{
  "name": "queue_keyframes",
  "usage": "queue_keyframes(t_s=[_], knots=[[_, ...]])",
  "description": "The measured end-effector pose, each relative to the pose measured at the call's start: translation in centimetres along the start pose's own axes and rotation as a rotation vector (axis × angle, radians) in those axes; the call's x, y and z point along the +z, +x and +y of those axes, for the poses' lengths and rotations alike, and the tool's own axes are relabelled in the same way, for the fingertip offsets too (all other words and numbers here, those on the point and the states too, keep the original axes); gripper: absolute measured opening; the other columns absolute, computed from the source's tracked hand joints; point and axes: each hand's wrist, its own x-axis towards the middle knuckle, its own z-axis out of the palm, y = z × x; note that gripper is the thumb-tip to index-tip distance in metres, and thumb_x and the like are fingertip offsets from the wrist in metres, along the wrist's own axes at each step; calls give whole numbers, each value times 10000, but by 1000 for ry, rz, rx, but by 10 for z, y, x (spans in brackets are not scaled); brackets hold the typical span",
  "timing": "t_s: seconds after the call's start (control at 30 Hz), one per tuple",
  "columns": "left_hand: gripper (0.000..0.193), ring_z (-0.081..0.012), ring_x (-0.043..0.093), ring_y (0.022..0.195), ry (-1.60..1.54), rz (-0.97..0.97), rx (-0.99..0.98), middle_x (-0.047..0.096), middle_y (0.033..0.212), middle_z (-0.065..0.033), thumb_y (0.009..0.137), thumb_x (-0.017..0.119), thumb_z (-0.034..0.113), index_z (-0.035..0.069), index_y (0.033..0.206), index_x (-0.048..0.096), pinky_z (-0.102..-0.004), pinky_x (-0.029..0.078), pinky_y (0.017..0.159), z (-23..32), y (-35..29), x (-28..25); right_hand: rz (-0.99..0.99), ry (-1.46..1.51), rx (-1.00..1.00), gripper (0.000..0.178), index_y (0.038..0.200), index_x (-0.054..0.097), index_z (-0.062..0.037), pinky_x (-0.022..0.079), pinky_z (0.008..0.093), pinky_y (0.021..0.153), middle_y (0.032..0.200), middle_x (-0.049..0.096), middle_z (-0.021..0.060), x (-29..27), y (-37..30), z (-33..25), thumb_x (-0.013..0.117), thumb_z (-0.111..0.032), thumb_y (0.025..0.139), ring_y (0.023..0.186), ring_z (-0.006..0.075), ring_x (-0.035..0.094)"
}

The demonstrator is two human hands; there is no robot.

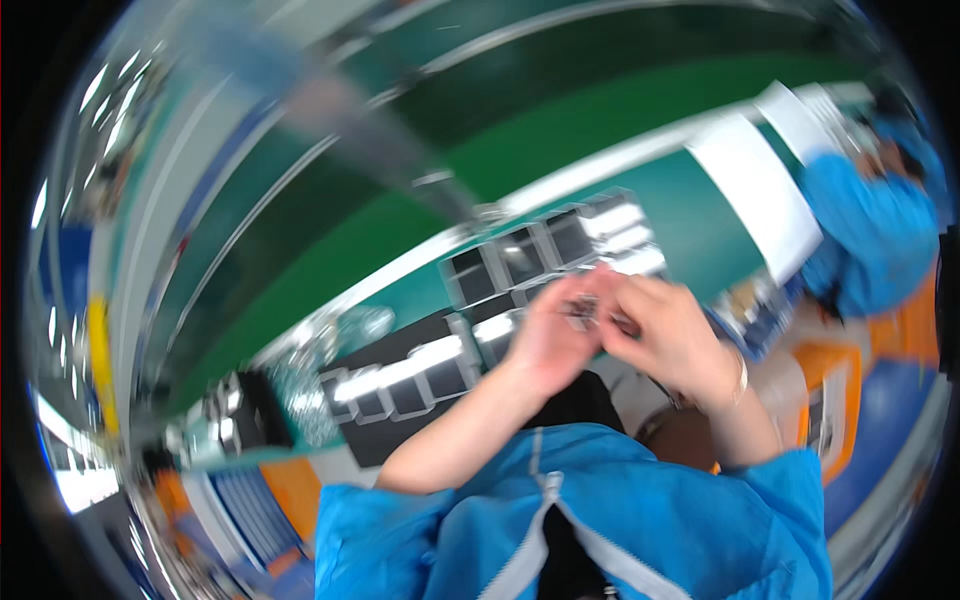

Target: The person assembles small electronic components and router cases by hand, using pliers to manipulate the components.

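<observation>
My left hand (548, 338) is turned palm up and cupped around several small dark pieces (580, 310). Close against it, my right hand (672, 332) has its fingers drawn together in a pinch; blur and the fingers hide what they hold, if anything. Both hands are raised in front of my blue jacket. Just beyond them is a clear tray (497, 262) with dark rectangular pieces in its compartments. A black board (395, 432) to the left of my left forearm carries more dark, glossy rectangles.
Crumpled clear plastic (310, 385) and a black box-like object (255, 410) are at the left. White sheets (765, 190) lie on the green worktop (690, 215). A co-worker's blue sleeve (850, 235) is at the right, near an orange-framed crate (835, 410). A blurred post (400, 155) rises beyond the trays.
</observation>
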Motion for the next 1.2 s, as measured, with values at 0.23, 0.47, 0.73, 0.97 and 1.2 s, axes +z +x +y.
queue_keyframes(t_s=[0.23,0.47,0.73,0.97,1.2], knots=[[267,-210,550,1106,-187,36,351,606,1141,-73,936,554,288,54,1057,590,-347,416,1004,13,-134,-30,-87,-261,-453,204,921,609,-57,524,328,571,864,588,65,94,16,-114,648,-48,721,763,225,626],[160,-199,575,1038,-606,98,589,626,1051,-85,956,522,187,44,968,590,-337,454,949,39,-289,-104,-271,-127,-764,350,1036,624,-20,540,296,607,980,625,70,209,41,-221,625,-50,687,784,201,641],[177,-125,521,782,-635,514,1151,547,841,-8,986,475,217,77,898,538,-274,445,721,171,-400,-308,-293,-282,-672,284,1004,633,-50,489,260,517,857,610,23,314,62,-261,722,-78,735,650,142,600],[573,-201,219,1391,208,908,1164,361,1464,-76,1011,239,468,73,1348,482,-419,41,1151,247,-416,-383,-321,-421,-451,185,950,625,-50,495,282,542,801,590,29,361,56,-273,690,-89,781,651,167,602],[459,-262,388,1251,839,987,1236,469,1300,-151,959,510,334,9,1282,488,-391,252,1090,252,-404,-367,62,-439,-226,136,866,584,-53,472,359,579,759,580,91,366,74,-249,684,-56,775,673,278,587]])
